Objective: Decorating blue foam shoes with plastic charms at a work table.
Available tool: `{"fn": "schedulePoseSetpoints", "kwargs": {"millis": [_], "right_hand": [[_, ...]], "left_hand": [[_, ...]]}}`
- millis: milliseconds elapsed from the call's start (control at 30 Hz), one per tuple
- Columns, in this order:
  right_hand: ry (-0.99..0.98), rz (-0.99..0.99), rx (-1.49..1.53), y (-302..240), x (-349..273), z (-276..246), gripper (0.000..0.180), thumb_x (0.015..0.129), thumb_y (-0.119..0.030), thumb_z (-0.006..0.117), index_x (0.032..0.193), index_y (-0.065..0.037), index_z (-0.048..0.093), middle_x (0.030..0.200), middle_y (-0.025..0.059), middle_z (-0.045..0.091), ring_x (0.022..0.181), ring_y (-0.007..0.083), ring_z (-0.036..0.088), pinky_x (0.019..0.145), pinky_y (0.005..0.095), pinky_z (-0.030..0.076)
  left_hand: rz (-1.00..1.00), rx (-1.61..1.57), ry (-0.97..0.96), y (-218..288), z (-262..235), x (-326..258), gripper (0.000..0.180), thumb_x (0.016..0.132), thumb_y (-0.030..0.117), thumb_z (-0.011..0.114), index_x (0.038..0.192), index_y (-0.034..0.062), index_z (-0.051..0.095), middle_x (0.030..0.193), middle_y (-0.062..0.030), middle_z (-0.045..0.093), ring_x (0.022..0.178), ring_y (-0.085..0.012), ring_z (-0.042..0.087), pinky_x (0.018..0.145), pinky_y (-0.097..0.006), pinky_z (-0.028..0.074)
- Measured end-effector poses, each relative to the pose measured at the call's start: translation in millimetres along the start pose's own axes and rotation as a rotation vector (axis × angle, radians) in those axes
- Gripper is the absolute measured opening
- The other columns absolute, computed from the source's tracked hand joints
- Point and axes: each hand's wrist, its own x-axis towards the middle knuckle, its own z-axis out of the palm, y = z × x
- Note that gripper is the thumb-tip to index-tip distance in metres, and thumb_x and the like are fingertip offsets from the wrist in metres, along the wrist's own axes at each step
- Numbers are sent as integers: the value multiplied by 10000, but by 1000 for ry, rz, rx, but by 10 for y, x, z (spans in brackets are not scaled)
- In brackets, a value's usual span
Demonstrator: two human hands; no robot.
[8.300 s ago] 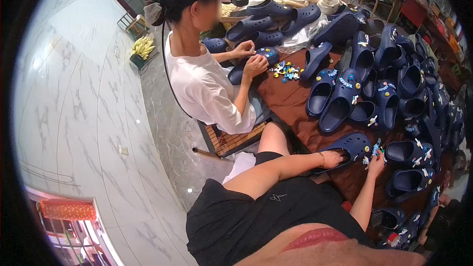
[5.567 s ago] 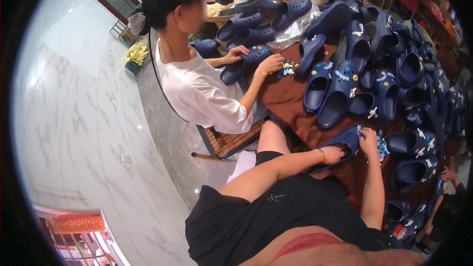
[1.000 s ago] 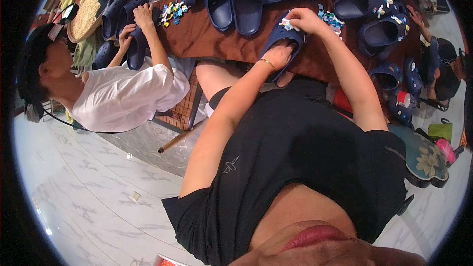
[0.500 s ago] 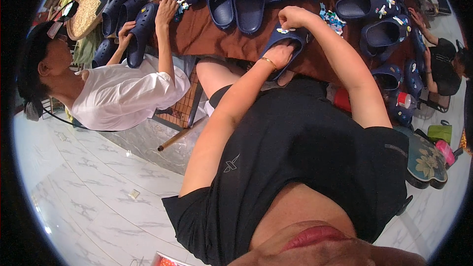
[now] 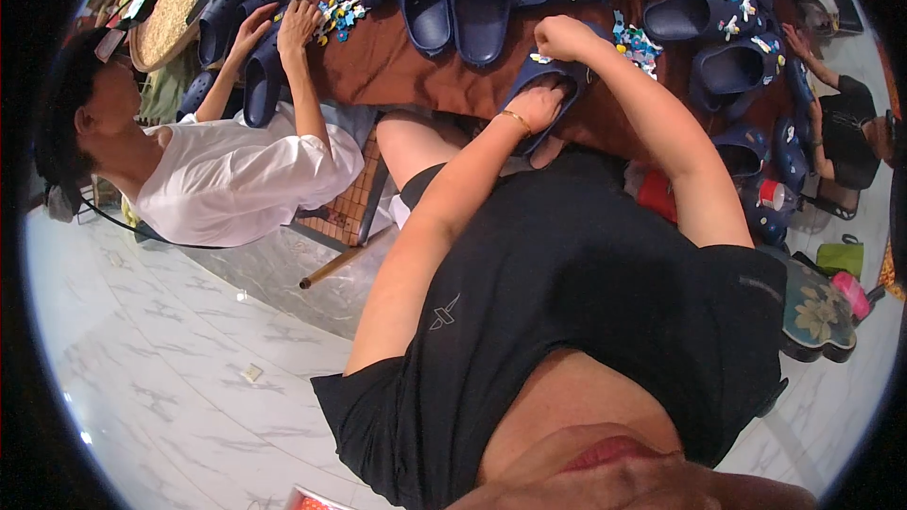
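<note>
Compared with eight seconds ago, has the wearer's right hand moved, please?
Yes: judged against the charm pile, the right hand has gone left, over the shoe.

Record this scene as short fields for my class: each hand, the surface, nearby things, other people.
Left hand: partly inside a navy clog
Right hand: curled over that clog, by a white charm; grip unclear
Surface: brown cloth
Nearby: heap of coloured charms; more navy clogs
People: left, white shirt, hands at another clog; right, dark shirt

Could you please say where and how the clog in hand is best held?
Probably grip the clog inside its foot opening, from the near side: the opening faces the body, and the left hand fits inside, clear of the right hand.
</note>
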Motion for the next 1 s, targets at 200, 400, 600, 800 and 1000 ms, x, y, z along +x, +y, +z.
{"fn": "schedulePoseSetpoints", "kwargs": {"millis": [200, 400, 600, 800, 1000], "right_hand": [[242, -229, 354, 185, -247, 172, 260, 684, -269, 604, 812, -45, 628, 824, 139, 621, 779, 295, 587, 694, 375, 456], [280, -99, 271, 105, -237, 226, 272, 708, -310, 596, 779, -47, 604, 802, 145, 609, 777, 317, 574, 676, 404, 448], [430, -89, 295, 196, -101, 273, 282, 774, -303, 513, 782, -39, 610, 809, 174, 594, 791, 349, 558, 688, 423, 440], [295, -125, 489, 262, -96, 218, 253, 741, -284, 562, 762, -39, 623, 738, 161, 598, 714, 310, 580, 641, 381, 444], [272, -237, 460, 199, -184, 205, 219, 711, -247, 580, 750, -35, 614, 739, 137, 605, 708, 299, 572, 645, 366, 441]], "left_hand": [[4, -16, 56, -74, 83, -18, 208, 815, 186, 408, 911, 21, 491, 851, -222, 562, 830, -368, 548, 743, -446, 429], [12, -12, 0, -23, 27, -19, 332, 787, 143, 411, 1093, 24, 465, 979, -256, 532, 879, -379, 538, 797, -449, 414], [-31, 20, -37, -108, 109, -12, 220, 816, 190, 417, 939, 22, 488, 864, -223, 561, 834, -368, 549, 743, -442, 434], [-35, 13, -16, -28, 4, -19, 219, 822, 196, 410, 932, 23, 488, 868, -218, 563, 840, -364, 548, 738, -442, 435], [-91, -42, -144, 18, -70, -21, 322, 786, 139, 410, 1086, 38, 469, 1068, -251, 488, 950, -366, 513, 833, -436, 395]]}}
